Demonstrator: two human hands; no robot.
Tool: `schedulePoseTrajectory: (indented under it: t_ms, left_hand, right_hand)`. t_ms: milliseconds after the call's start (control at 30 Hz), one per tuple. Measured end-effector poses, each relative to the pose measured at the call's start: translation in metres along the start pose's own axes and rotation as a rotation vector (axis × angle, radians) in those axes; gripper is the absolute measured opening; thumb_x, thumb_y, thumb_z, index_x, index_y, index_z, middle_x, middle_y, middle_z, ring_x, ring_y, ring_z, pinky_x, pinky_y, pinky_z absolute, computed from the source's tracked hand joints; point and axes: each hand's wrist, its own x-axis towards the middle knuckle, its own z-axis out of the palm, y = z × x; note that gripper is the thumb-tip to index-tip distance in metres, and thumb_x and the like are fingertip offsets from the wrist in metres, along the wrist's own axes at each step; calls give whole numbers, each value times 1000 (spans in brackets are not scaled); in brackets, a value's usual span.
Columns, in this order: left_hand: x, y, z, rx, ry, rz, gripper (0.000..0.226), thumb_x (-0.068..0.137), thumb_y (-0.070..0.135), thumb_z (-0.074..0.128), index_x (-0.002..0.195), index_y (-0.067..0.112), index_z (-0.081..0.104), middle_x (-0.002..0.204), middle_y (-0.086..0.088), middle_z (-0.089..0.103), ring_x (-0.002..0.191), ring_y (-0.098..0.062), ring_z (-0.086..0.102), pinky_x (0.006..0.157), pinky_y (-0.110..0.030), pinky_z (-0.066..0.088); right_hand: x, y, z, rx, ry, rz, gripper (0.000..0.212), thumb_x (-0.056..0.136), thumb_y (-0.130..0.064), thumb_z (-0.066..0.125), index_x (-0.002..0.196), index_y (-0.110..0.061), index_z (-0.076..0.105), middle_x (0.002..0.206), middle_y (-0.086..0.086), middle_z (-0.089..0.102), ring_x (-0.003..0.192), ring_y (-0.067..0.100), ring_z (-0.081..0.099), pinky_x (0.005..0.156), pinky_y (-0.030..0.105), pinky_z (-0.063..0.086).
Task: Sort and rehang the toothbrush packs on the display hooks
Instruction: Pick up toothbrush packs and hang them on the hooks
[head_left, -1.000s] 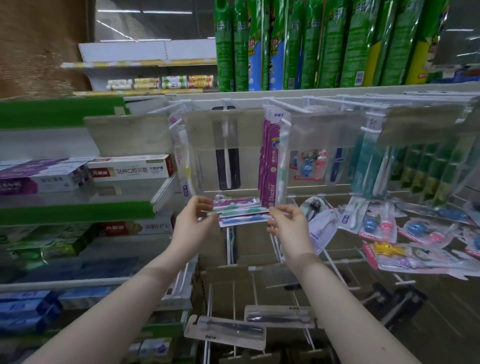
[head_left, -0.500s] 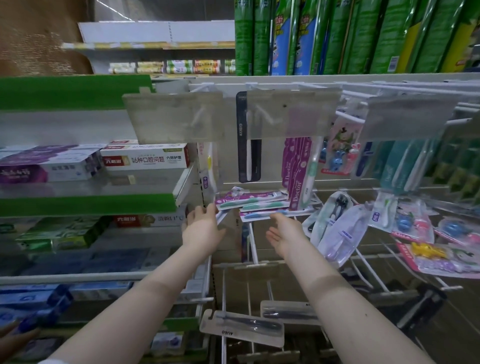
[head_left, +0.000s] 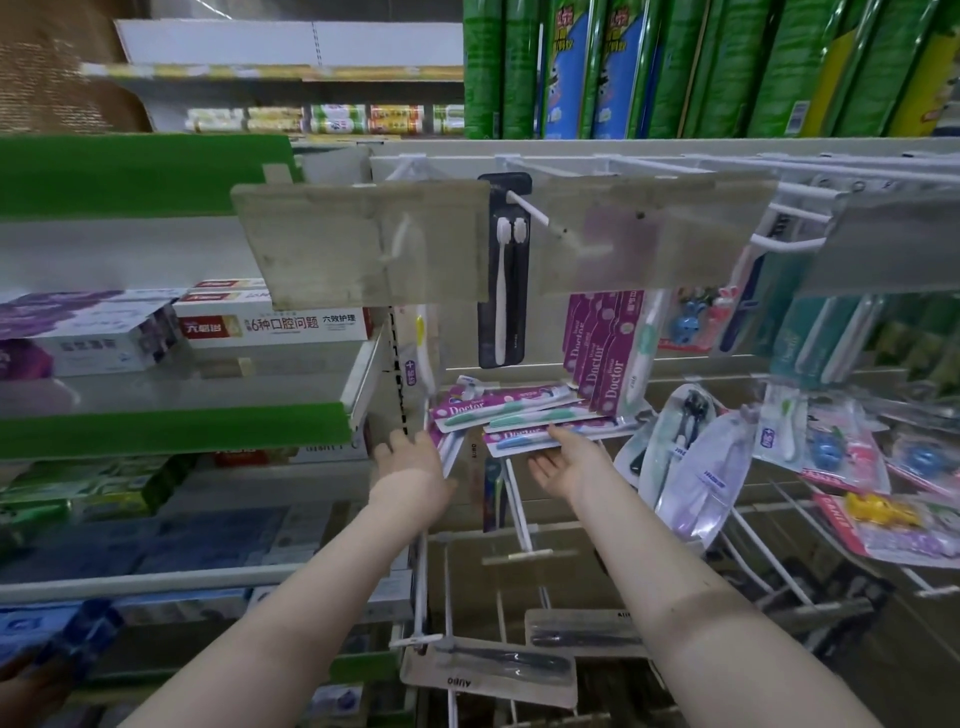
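Note:
A fanned stack of purple "Doctor" toothbrush packs (head_left: 511, 410) lies flat in front of the display. My left hand (head_left: 410, 465) holds its left end, fingers hidden behind the packs. My right hand (head_left: 569, 460) is palm up under the right end, with the thumb on the lowest pack's edge. The stack's right end touches more purple Doctor packs (head_left: 605, 348) hanging from a hook. A black two-brush pack (head_left: 504, 280) hangs on a white hook (head_left: 530, 207) just above.
Clear price flaps (head_left: 363, 244) hang before the hooks. Toothpaste boxes (head_left: 270, 325) fill the green-edged shelf on the left. Children's brush packs (head_left: 852, 457) and clear pouches (head_left: 696, 467) hang to the right. Bare white hooks (head_left: 519, 509) and dark packs (head_left: 493, 665) sit below my hands.
Both hands carried the stack away from me and up against the hanging purple packs. My right hand turned palm up beneath it. The view moved closer to the display.

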Motion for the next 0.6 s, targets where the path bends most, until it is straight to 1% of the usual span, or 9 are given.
schedulePoseTrajectory:
  t_ms: [133,200,267,333,400,433,467,533,600]
  left_hand:
    - [-8,-4,-1,-110,0,10,61,90,35,57,134,3,30,134,-18,32,122,-34,41,99,-37,40]
    - [-14,-7,0,-153,1,24,55,89,31,57,127,0,32,131,-19,32,111,-34,49,89,-35,44]
    - [-21,-10,1,-170,5,37,49,89,28,57,121,-1,33,129,-22,31,99,-36,55,79,-32,44]
    - [-28,-12,0,-177,8,32,48,89,26,56,121,-2,34,130,-24,31,89,-35,58,74,-31,43]
    - [-35,-14,-1,-193,14,8,48,89,25,57,122,-1,34,131,-25,31,77,-31,56,70,-29,42]
    - [-38,-15,-1,-209,18,-4,48,89,24,58,122,-1,34,131,-25,31,75,-30,55,69,-29,41]
    - [-41,-16,-2,-227,24,-13,48,88,23,59,122,-1,35,131,-25,31,78,-32,57,70,-29,40]
    - [-48,-20,-2,-260,35,-21,47,89,22,59,121,-2,35,131,-25,29,91,-37,59,71,-30,40]
    - [-56,-23,-1,-282,47,-22,46,90,22,60,120,-2,35,129,-24,30,99,-39,58,72,-30,40]
  right_hand:
    - [-1,2,-3,-66,25,-21,34,94,-9,53,127,-11,49,130,12,54,118,26,53,89,32,43]
    - [-4,4,-7,-108,27,-40,23,93,-9,54,116,-11,51,120,11,58,96,23,60,82,31,44]
    - [-8,6,-10,-144,26,-63,17,92,-9,55,109,-11,51,106,10,61,77,19,59,69,30,46]
    - [-14,6,-13,-154,16,-85,19,92,-8,56,110,-11,51,94,9,60,74,19,59,58,28,46]
    - [-22,5,-14,-145,0,-93,20,91,-6,56,110,-10,51,92,9,59,75,19,58,54,27,45]
    - [-26,5,-14,-137,-12,-96,19,91,-5,56,109,-10,51,93,9,59,75,19,58,53,26,45]
    - [-31,4,-13,-126,-28,-99,18,91,-4,56,108,-9,52,95,10,60,75,19,59,53,26,45]
    - [-41,5,-13,-90,-64,-105,18,90,-1,56,106,-8,52,99,13,60,76,20,60,53,27,46]
    - [-50,8,-14,-62,-95,-114,21,90,1,55,110,-5,51,104,16,59,78,22,61,55,29,48]
